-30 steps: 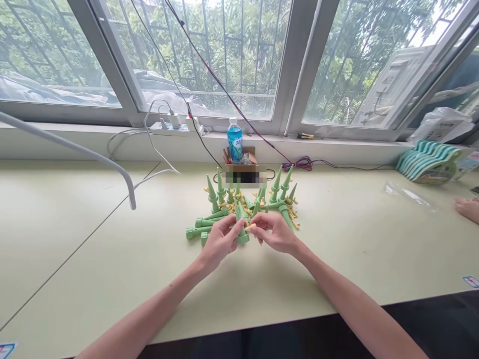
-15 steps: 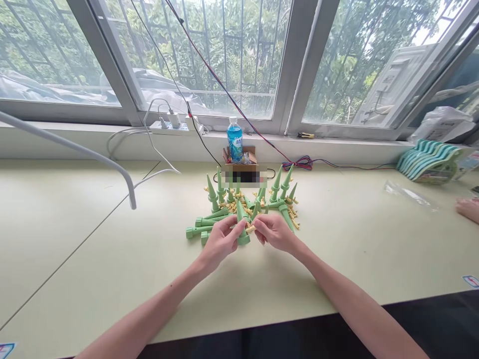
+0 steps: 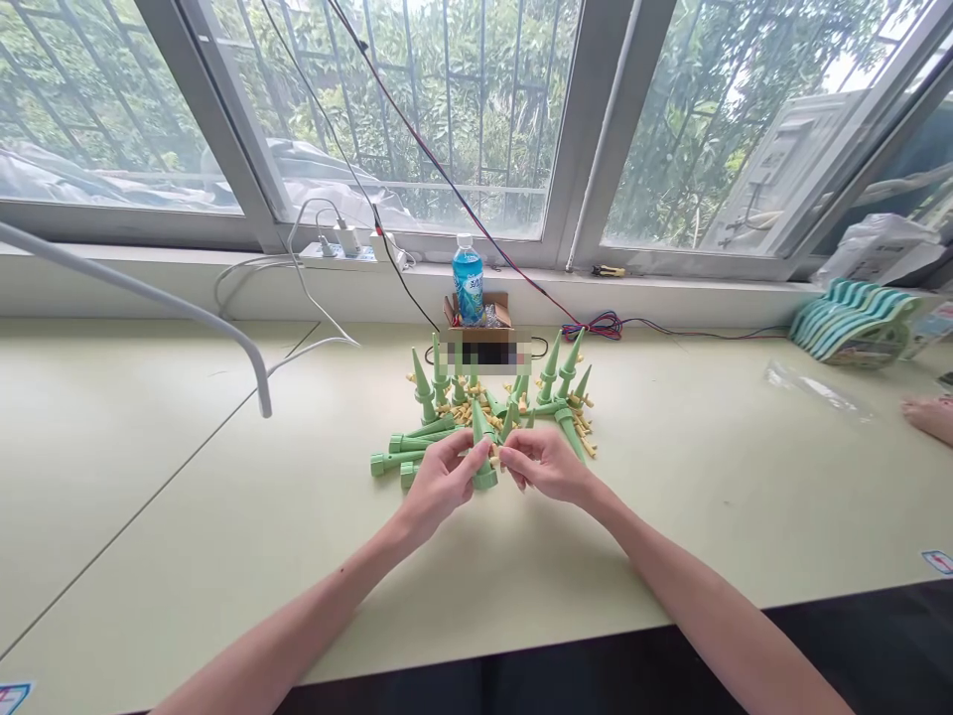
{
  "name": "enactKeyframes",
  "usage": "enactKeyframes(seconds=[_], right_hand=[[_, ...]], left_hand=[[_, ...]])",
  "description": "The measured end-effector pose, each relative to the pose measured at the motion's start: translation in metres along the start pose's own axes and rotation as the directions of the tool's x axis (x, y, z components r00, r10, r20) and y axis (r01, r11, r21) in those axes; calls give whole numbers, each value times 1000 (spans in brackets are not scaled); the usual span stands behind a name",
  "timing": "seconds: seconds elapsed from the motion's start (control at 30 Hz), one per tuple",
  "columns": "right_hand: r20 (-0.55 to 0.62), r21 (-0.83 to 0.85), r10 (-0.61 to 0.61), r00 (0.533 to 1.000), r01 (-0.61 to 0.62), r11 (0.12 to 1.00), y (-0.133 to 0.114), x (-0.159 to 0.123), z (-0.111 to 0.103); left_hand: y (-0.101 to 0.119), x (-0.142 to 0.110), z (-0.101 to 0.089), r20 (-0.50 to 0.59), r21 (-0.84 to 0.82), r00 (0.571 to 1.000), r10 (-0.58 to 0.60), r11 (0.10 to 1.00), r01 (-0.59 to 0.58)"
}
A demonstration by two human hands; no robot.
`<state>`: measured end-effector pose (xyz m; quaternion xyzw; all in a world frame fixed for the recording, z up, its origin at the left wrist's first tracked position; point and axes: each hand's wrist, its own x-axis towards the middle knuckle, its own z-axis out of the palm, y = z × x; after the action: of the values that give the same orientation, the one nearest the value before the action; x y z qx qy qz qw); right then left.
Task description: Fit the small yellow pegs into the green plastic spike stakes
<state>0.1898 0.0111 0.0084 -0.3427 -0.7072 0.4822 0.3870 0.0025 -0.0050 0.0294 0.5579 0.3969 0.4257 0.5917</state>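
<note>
My left hand [image 3: 445, 471] is closed round a green plastic watering spike [image 3: 484, 477], its pointed end tilted up and away from me. Thumb and fingers of my right hand [image 3: 549, 463] pinch a small yellow plastic valve [image 3: 495, 458] against the spike's side; how deep it sits there I cannot tell. Behind both hands lies a pile of small yellow valves [image 3: 468, 412]. Several green spikes [image 3: 422, 387] stand upright around it with yellow pieces on them. More green spikes [image 3: 398, 460] lie flat to the left of my left hand.
A blue bottle [image 3: 468, 283] stands by a small cardboard box [image 3: 500, 310] at the window. Coiled red-blue wire [image 3: 603, 325], a clear plastic bag [image 3: 815, 389] and turquoise hangers [image 3: 856, 323] are on the right. Another person's hand [image 3: 930, 417] rests at the right edge. A white cable [image 3: 186, 303] crosses the left.
My right fingers have shifted slightly at the yellow valve, which shows less now beside the spike. My left hand holds the spike in nearly the same place.
</note>
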Motion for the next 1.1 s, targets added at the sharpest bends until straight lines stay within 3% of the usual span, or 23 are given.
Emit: enactKeyframes(seconds=[0.67,1.1], right_hand=[[39,33,18,999,-19,999,-1,-1,1],[-12,45,-9,1000,9,999,4,1,0]], left_hand=[[-6,2,-2,11,35,999,52,998,-52],[0,1,-1,0,49,998,63,997,-63]])
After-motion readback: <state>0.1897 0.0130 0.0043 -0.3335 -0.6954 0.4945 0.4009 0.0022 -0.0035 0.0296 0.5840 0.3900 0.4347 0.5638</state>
